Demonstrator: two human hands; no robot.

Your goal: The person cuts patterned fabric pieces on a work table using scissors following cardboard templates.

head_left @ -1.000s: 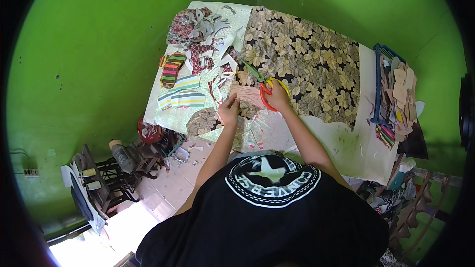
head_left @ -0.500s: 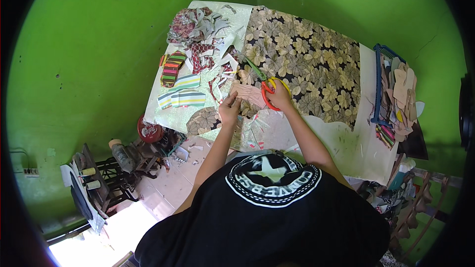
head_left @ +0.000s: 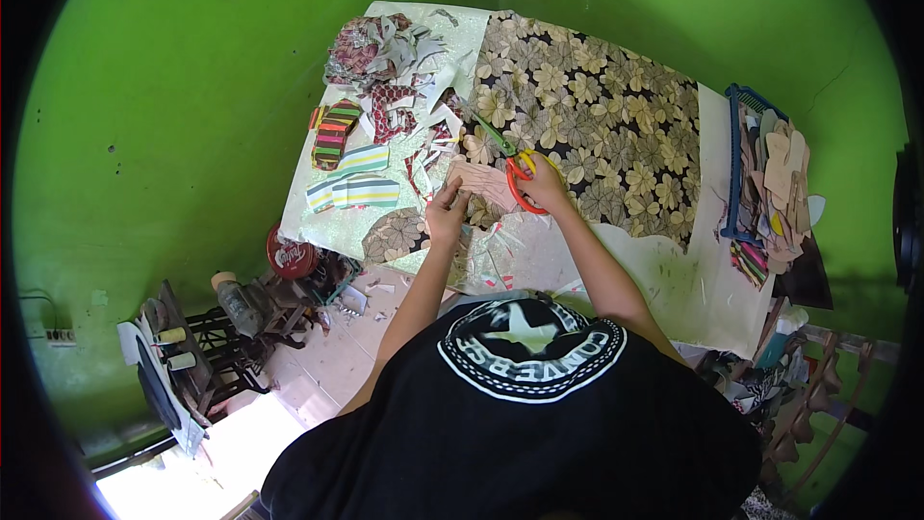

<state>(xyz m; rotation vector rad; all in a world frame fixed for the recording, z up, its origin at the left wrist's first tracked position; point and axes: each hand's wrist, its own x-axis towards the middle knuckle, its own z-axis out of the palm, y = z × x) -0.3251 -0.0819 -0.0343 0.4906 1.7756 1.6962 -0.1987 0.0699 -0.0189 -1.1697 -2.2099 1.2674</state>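
My right hand is closed round the red and yellow handles of a pair of scissors. Their green blades point up and left over the floral fabric, dark with beige flowers. With closed fingers, my left hand grips the left end of a tan template piece marked with lines, which lies at the fabric's lower left edge. Below that hand lies a cut floral piece with a rounded outline. Striped white, blue and yellow pieces sit to its left.
A heap of scraps covers the table's far left corner, near a multicoloured striped piece. At right, a blue basket holds tan templates. A sewing machine and a red round tin stand below left.
The scissors and my right hand have shifted very slightly left. My left hand keeps the tan piece in the same place.
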